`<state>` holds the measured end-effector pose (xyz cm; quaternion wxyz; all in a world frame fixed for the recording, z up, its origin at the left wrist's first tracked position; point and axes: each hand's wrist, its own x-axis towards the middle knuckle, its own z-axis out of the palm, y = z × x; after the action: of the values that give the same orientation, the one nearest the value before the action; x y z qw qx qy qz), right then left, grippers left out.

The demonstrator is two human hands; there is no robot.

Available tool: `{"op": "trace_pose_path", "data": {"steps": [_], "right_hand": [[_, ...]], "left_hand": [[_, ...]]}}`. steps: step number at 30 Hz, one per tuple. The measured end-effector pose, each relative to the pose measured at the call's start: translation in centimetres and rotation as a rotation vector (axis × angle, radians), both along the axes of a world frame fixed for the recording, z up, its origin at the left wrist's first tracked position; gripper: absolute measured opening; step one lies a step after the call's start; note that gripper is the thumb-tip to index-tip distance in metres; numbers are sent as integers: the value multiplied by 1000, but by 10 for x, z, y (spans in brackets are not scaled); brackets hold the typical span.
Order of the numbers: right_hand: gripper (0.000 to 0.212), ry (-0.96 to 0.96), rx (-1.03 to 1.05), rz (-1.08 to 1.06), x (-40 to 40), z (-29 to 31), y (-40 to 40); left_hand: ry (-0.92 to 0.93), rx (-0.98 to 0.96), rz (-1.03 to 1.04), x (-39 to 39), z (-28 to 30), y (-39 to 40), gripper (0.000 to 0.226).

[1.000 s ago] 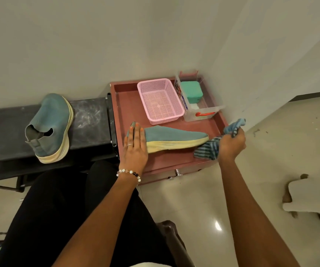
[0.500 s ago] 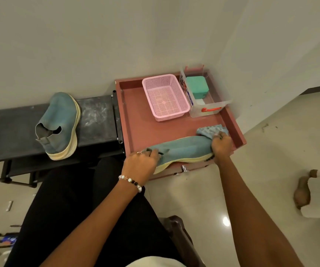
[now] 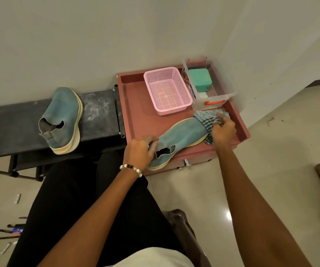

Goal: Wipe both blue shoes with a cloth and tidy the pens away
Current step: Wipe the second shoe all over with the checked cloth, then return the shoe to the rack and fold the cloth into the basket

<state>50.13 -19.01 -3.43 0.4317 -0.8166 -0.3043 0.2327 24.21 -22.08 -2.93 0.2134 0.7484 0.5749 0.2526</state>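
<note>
Blue and dusty, one shoe (image 3: 61, 120) stands untouched on the black bench (image 3: 97, 114), near its right end, so the wiping is only at its first half. The pens (image 3: 10, 231) lie on the floor at far left, not yet tidied.

The second shoe (image 3: 178, 138) lies across the front edge of the red tray (image 3: 134, 105), heel toward the person. The left hand (image 3: 138, 151) grips the heel, its fingers (image 3: 151, 140) curled over the collar to steady it. The right hand (image 3: 223, 130) bunches the cloth (image 3: 206, 120) against the toe, fingers closed on the fabric near the tray's right edge.

This looks like the wiping of the tray shoe. I judge the next move to be a firm stroke from toe toward heel, the left hand bracing so the shoe does not slide off the tray's front edge.
</note>
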Motion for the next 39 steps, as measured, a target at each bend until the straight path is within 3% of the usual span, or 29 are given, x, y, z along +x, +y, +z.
{"op": "trace_pose_path", "data": {"steps": [5,11,16,20,23,31,35,39], "right_hand": [[18,132,53,-80,-58,-9,-37],[65,455,-116,-11,-109,-29,-64],[34,502,-164,46,-109,-29,-62],[21,346,-201,205,-101,-31,-71],[27,354,-166,299,-99,-7,-76],[10,186,-66,405,-108,68,-78],[29,-1,60,522,-144,96,-67],[43,-60,168,675,-206,127,-39]], "left_hand": [[-28,-160,171,2,-7,14,17],[139,-482,-65,11,-18,24,53],[421,-494,-98,23,-4,23,52],[489,-498,-106,30,9,14,33],[348,-483,7,21,17,5,19],[-125,-399,314,-22,53,-21,33],[-338,-294,467,-51,77,-39,15],[-389,-135,629,-101,99,-38,17]]}}
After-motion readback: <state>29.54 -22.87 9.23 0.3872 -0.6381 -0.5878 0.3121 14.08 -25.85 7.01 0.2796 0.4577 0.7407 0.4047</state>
